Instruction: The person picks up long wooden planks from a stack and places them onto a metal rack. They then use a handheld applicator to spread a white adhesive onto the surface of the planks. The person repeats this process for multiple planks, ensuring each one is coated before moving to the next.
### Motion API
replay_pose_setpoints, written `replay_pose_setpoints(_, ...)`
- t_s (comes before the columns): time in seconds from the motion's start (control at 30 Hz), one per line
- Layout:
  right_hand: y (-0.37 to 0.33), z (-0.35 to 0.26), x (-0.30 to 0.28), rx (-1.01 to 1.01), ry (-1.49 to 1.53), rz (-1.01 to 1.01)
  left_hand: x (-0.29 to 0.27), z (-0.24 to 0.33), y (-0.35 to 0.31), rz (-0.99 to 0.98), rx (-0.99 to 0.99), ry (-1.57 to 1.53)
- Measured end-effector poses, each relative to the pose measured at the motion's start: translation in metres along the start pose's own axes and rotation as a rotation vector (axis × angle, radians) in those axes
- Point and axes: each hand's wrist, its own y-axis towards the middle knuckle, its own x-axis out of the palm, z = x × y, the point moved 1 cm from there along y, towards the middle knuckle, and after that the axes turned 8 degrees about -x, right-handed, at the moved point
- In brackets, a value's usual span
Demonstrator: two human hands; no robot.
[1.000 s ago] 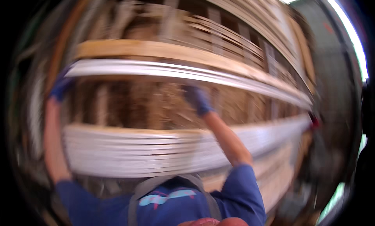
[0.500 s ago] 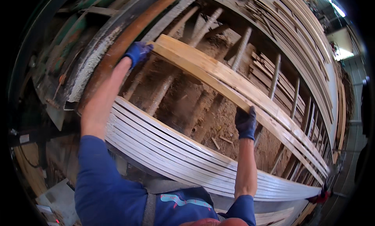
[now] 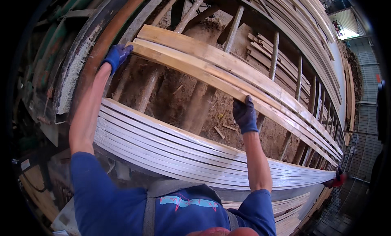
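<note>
Both my hands wear blue gloves. My left hand (image 3: pixel 117 56) is pressed against the near end of a long pale wooden board (image 3: pixel 195 69), at the upper left. My right hand (image 3: pixel 245 114) grips the lower edge of the same board further along. A second board (image 3: pixel 191 43) lies right behind it. The boards rest across several round steel bars (image 3: pixel 273 52) over a bed of sawdust (image 3: pixel 179 101). Below my arms runs a stack of white-painted slats (image 3: pixel 171 148).
More stacked boards (image 3: pixel 281 62) lie beyond the bars, and long curved planks (image 3: pixel 313 28) line the far side. A rusty machine frame (image 3: pixel 81 65) stands at the left. A wire fence (image 3: pixel 362 113) runs along the right. Small wood scraps (image 3: pixel 222 130) lie in the sawdust.
My view has swung left and steadied from a blur. Both hands have stayed on the board, which now lies slanted from upper left to lower right.
</note>
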Motion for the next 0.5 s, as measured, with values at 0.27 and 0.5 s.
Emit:
replay_pose_setpoints(0.27, -0.016, 0.018, -0.037, 0.085, -0.002, 0.124, 0.007, -0.003, -0.032, -0.158, -0.098, -0.127)
replay_pose_setpoints(0.5, -0.023, 0.012, -0.039, 0.155, -0.037, 0.171, 0.001, -0.007, -0.038, -0.060, -0.040, 0.138)
